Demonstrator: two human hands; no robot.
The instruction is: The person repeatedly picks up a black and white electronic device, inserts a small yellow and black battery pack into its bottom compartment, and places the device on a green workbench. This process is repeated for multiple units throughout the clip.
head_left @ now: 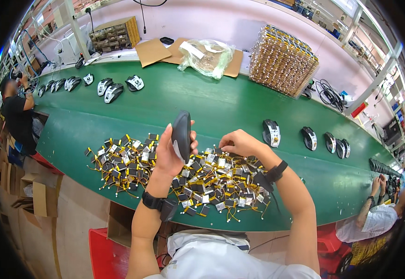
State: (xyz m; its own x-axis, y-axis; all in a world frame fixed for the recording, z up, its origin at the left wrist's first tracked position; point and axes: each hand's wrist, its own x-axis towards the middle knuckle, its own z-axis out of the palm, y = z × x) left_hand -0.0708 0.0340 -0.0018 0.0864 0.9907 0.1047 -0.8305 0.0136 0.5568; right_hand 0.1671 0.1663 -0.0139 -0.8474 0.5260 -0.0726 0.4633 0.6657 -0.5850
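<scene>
My left hand [169, 153] is wrapped round a dark grey computer mouse [181, 137], held upright on its end above the bench, with a lighter panel low on its side. To its right, my right hand [240, 142] bends down at the upper edge of a pile of small battery packs [211, 179]. Its thumb and fingers are pinched together against the pile; what lies between the fingertips is too small to make out. The packs are silver and black with yellow tape, thin wires and white plugs, and they spread in front of me under both forearms.
Half-built mice [113, 92] stand along the green bench [202, 109] at the far left; more mice [309, 138] sit at the right. Behind are a tall stack of trays [284, 61], clear plastic wrap [207, 56] and cardboard [153, 52]. Other people work at both ends.
</scene>
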